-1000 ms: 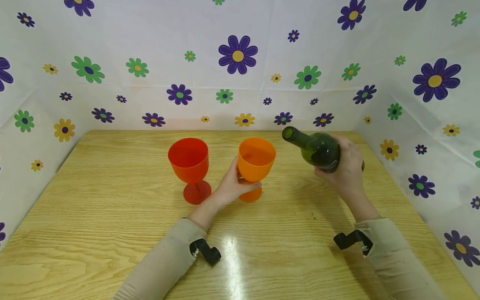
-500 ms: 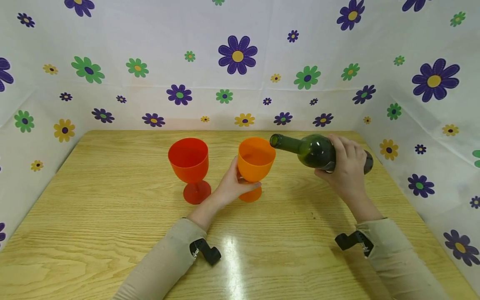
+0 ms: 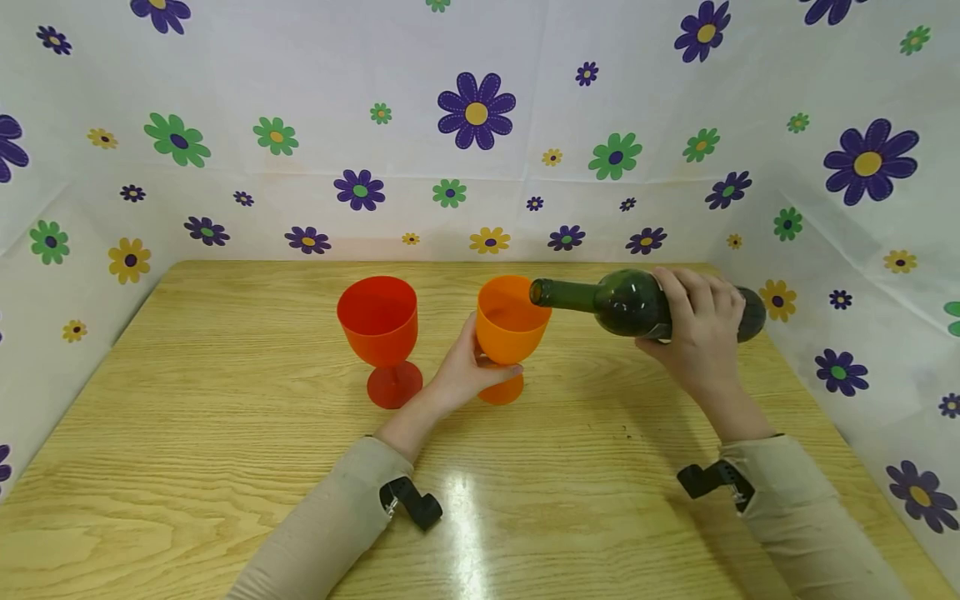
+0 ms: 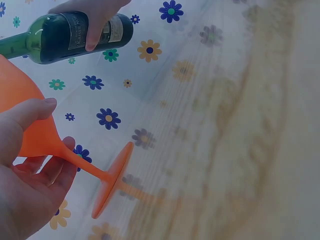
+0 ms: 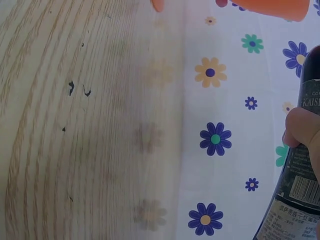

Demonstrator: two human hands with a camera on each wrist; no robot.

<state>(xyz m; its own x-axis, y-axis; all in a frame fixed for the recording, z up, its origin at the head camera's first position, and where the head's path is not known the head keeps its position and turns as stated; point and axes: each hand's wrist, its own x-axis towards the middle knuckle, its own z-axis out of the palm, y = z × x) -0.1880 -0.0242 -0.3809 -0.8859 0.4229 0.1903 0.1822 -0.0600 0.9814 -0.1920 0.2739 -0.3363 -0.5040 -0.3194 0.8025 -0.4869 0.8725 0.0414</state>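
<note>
In the head view my left hand point(image 3: 461, 373) grips an orange goblet point(image 3: 512, 332) around the lower bowl and stem. The left wrist view shows the thumb against the bowl and the fingers behind the stem of the goblet point(image 4: 37, 130). My right hand point(image 3: 701, 329) holds a green wine bottle point(image 3: 633, 302) by its labelled body. The bottle lies almost level, its mouth over the right side of the goblet's rim. Paper labels on the bottle point(image 5: 297, 182) show in the right wrist view, with the thumb across them. No liquid is visible.
A red goblet point(image 3: 381, 325) stands upright on the wooden table point(image 3: 210, 417), left of the orange one. Flower-printed white cloth point(image 3: 300, 83) rises behind the table and along both sides. Black wrist-camera mounts point(image 3: 416, 504) sit at both cuffs.
The bottle has swung down from a raised neck to nearly level, and its mouth has moved left over the orange goblet's rim. The left hand and both goblets stay in place.
</note>
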